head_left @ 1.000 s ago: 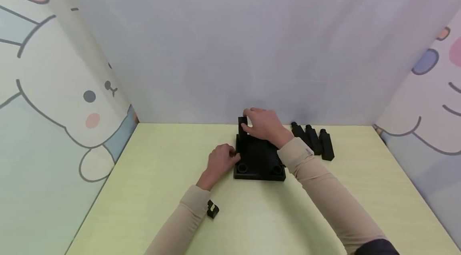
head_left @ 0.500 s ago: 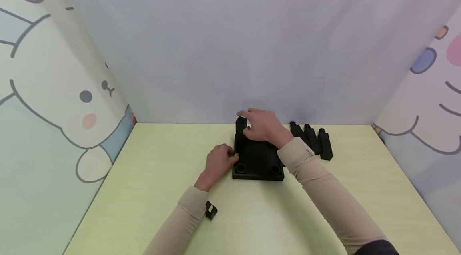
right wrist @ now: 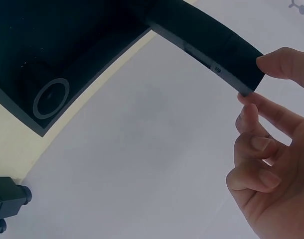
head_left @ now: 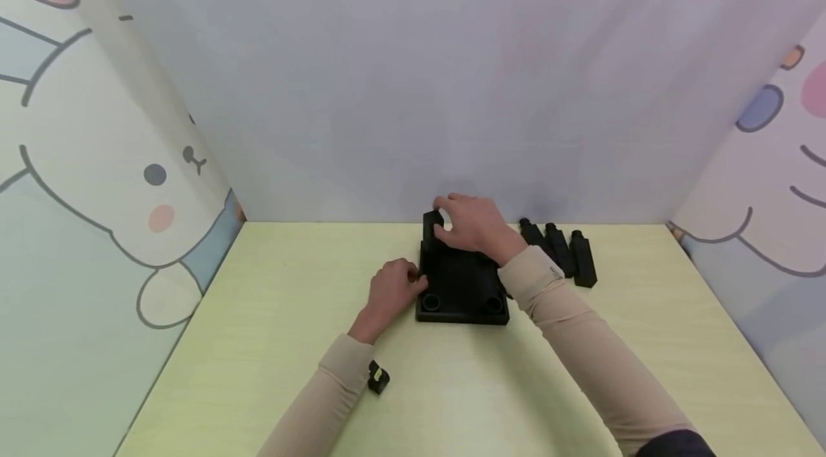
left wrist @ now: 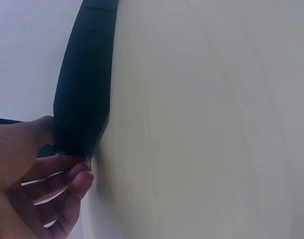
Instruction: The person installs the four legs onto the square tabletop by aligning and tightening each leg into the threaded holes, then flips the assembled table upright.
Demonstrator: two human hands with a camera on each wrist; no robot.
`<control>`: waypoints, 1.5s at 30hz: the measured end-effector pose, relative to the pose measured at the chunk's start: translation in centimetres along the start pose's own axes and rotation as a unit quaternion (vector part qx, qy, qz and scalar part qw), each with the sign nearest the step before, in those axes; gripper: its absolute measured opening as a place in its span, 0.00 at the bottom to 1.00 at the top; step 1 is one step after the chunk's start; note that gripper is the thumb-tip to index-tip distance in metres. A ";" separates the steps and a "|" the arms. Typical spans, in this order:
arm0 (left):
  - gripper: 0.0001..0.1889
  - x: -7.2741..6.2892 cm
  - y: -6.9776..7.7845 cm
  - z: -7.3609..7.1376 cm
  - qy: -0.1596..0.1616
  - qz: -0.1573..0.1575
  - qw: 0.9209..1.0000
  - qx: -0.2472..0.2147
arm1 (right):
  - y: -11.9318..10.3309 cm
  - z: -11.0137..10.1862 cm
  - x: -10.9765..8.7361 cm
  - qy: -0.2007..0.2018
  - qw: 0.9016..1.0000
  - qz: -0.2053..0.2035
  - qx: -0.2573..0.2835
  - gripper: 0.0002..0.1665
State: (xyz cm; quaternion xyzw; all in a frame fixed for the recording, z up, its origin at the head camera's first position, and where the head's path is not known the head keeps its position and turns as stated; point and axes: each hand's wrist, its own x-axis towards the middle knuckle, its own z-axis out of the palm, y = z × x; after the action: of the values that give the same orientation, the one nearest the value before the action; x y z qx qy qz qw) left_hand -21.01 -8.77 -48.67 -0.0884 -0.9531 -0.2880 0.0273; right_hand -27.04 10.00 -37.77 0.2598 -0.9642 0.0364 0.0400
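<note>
A black square panel (head_left: 463,278) with raised round sockets at its corners lies on the table, touched by both hands' work. From its far left corner a black leg (head_left: 430,231) stands upright. My right hand (head_left: 476,222) pinches the leg's top end; in the right wrist view the thumb and a fingertip hold opposite sides of the leg (right wrist: 212,42). My left hand (head_left: 392,290) grips the panel's left edge. In the left wrist view its thumb and fingers close around the near end of that edge (left wrist: 84,79). The joint between leg and socket is hidden.
Three similar black legs (head_left: 584,260) with narrow round ends lie side by side to the right of the panel. A small black piece with a yellow mark (head_left: 378,377) sits by the left sleeve. A pale curtain-like wall (head_left: 361,120) rises behind the table (head_left: 310,285).
The right index finger reached out over the leg's top half a second ago and is now bent back against it. The leg has turned slightly. The left hand keeps its place.
</note>
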 end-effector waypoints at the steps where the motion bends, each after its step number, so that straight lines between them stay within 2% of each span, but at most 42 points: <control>1: 0.15 0.0 0.0 0.0 0.000 0.000 1.000 0.000 | 0.0 0.0 0.0 0.004 1.000 0.000 -0.001 0.23; 7: 0.13 0.1 -0.1 0.0 -0.002 -0.005 1.000 0.007 | 0.0 0.0 -0.1 0.013 1.000 0.004 0.000 0.23; 13: 0.12 0.0 -0.2 0.1 0.001 -0.005 1.000 0.005 | 0.0 -0.4 -0.4 -0.016 1.000 -0.006 -0.001 0.31; 18: 0.12 -0.1 -0.3 0.4 -0.001 -0.008 1.000 -0.003 | -0.1 -0.4 -0.4 -0.030 0.999 -0.012 -0.004 0.29; 30: 0.10 -0.2 -0.5 0.5 0.007 -0.012 1.000 -0.004 | -0.3 -0.2 -0.5 -0.008 1.000 -0.008 -0.015 0.26; 36: 0.11 -0.3 -0.5 0.4 0.004 -0.010 1.000 -0.009 | -0.3 0.1 -0.7 0.029 0.999 -0.013 -0.015 0.24; 45: 0.12 -0.4 -0.5 0.5 0.003 0.003 1.000 -0.006 | -0.8 0.6 -0.8 0.055 0.998 -0.006 -0.012 0.25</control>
State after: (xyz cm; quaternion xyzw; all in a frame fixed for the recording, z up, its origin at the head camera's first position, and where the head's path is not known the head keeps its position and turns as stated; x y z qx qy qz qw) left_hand -20.75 -8.97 -49.39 -0.0902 -0.9511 -0.2939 0.0309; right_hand -25.97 9.72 -38.41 0.2622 -0.9594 0.0392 0.0964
